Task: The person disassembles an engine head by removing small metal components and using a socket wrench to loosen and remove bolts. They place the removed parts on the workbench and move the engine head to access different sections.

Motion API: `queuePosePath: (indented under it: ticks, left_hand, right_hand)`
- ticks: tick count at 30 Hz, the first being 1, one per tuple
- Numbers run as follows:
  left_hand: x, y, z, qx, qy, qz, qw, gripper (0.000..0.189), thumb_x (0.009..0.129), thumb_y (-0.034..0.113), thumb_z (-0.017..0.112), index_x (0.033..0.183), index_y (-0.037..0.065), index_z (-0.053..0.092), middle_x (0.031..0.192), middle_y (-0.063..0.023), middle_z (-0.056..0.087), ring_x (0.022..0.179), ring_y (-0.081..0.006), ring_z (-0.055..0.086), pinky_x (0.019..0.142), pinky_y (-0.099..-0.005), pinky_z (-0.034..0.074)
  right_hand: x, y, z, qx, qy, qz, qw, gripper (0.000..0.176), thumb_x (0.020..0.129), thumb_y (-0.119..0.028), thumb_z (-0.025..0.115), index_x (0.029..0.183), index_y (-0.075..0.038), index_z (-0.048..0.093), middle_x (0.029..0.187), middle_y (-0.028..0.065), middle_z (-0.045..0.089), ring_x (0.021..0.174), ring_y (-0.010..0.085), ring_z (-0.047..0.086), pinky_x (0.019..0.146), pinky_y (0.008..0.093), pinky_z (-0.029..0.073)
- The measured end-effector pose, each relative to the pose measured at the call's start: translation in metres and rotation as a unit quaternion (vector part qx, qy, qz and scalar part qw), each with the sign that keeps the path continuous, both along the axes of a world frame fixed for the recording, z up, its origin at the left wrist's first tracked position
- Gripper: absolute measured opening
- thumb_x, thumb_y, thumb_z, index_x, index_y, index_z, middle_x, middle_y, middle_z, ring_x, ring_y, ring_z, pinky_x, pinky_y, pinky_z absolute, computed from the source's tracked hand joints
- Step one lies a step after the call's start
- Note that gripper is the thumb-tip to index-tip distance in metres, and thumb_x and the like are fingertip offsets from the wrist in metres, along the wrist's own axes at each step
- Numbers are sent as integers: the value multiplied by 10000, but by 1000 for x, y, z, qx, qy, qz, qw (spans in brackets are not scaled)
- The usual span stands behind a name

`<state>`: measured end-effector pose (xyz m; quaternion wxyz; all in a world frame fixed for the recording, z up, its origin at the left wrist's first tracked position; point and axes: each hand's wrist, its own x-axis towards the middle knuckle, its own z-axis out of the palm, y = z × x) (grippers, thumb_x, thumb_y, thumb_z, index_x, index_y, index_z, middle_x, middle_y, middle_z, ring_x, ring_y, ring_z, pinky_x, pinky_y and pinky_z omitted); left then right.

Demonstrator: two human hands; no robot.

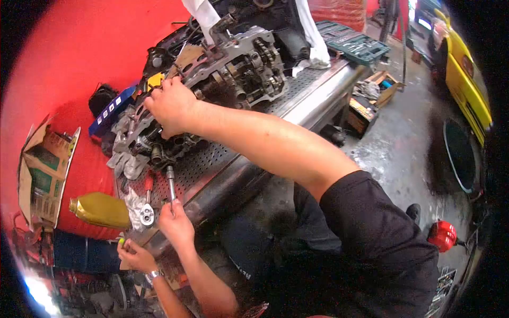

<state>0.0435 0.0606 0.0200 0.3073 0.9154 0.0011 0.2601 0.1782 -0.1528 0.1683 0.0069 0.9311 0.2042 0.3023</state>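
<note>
My right hand [172, 106] reaches across a greasy metal engine part, which looks like a cylinder head [236, 71]. Its fingers curl over the part's edge, with the thumb lower down near the valve-side openings. My left hand [177, 225] is closed around a chrome socket extension [170, 183], whose socket end points up at the lower end of the head. A ratchet [147, 214] with a red handle lies beside that hand on a white rag [133, 206]. Close by is another person's hand [139, 258], wearing a metal watch, with something yellow-green at its fingertips.
The perforated metal bench [310, 85] carries an open socket-set case [352, 42] at its far end. A gold oil bottle [101, 209] lies near the ratchet. Cardboard boxes [50, 175] stand at left. A parts box [371, 100] and a yellow car [466, 74] are at right.
</note>
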Motion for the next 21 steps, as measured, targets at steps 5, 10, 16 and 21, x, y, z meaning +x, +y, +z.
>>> queuePosePath:
  ticks: [5,10,16,21]
  left_hand:
    - [-10,1,5,-352,31,-63,933,222,1043,196,512,895,46,583,608,-19,527,492,-121,467,460,-259,360]
    - [7,29,40,-400,-118,-117,901,190,1073,195,441,1007,38,525,764,-83,612,623,-155,604,550,-276,503]
    - [99,73,46,-443,-151,-106,878,209,1073,222,461,1052,16,485,985,-148,657,923,-231,674,819,-395,574]
    - [179,84,19,-571,-84,-242,780,184,1054,235,487,1054,50,487,949,-137,638,878,-266,658,804,-402,544]
  right_hand:
    - [-8,24,-4,-28,-30,-68,997,845,648,-523,844,1311,-83,563,1333,193,551,1299,401,481,1021,663,371]
    - [-42,-21,7,128,-166,78,975,665,734,-467,797,1259,-98,621,1341,184,554,1325,392,468,1098,599,321]
    - [-63,-161,-33,562,-316,-47,763,369,915,-325,679,1086,1,649,1009,158,671,956,285,628,885,400,475]
    - [-28,-227,-118,686,-50,-49,724,568,1049,-510,445,1193,18,598,1128,163,671,1079,280,622,951,398,451]
